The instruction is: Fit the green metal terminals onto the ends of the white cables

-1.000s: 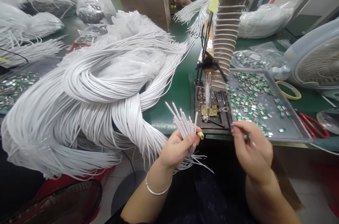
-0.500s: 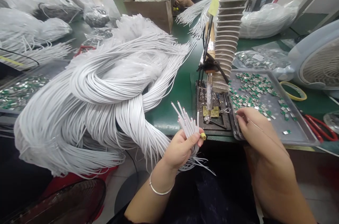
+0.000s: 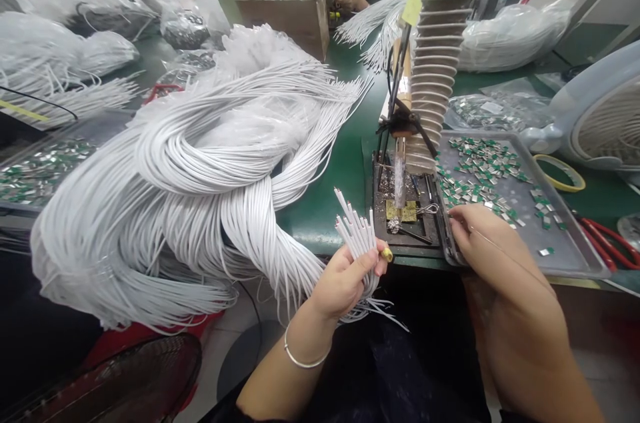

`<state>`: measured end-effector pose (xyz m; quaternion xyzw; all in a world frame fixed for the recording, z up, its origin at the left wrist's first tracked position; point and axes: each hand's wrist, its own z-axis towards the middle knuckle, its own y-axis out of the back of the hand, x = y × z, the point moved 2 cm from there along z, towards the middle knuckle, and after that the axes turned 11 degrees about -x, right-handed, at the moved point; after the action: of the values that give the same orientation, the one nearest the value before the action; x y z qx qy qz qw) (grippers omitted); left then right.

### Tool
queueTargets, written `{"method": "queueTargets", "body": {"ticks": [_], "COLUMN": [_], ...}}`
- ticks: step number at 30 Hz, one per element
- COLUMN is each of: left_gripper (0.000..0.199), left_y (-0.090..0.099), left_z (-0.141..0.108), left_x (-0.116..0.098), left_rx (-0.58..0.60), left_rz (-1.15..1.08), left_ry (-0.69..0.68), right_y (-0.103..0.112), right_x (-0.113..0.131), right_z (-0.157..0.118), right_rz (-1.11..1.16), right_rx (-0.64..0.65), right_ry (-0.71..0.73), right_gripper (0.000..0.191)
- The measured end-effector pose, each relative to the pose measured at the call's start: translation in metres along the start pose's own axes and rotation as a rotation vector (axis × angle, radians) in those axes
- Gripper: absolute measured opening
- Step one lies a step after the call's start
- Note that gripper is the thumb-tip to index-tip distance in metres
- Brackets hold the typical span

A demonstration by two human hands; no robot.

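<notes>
Green tabletop [image 3: 313, 220], slim white red-tipped cables [image 3: 359, 234].

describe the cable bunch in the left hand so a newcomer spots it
Find the big heap of white cables left of centre. Right of its lower end, the left hand grips a small bunch. Unlike the heap, it is held, its ends upward, some reddish-tipped.
</notes>
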<state>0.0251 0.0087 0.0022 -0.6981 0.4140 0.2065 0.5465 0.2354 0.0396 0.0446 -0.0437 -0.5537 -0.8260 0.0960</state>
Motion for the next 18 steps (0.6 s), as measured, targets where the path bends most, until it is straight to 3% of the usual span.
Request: {"method": "queueTargets", "body": {"ticks": [10, 18], "left_gripper": [0.028, 0.024], "left_y": [0.0002, 0.003], "left_z": [-0.001, 0.0015], "left_x": [0.0003, 0.0012], "left_rx": [0.01, 0.036], "left_rz": [0.001, 0.04], "left_ry": [0.016, 0.002], "right_y": [-0.0029, -0.004], "right_x": [-0.0024, -0.0068], "right_z": [-0.0021, -0.0041], "right_rz": [0.016, 0.077], "right_rx": [-0.01, -0.234], "right_ry": [0.028, 0.06], "right_gripper": [0.023, 0.021]}}
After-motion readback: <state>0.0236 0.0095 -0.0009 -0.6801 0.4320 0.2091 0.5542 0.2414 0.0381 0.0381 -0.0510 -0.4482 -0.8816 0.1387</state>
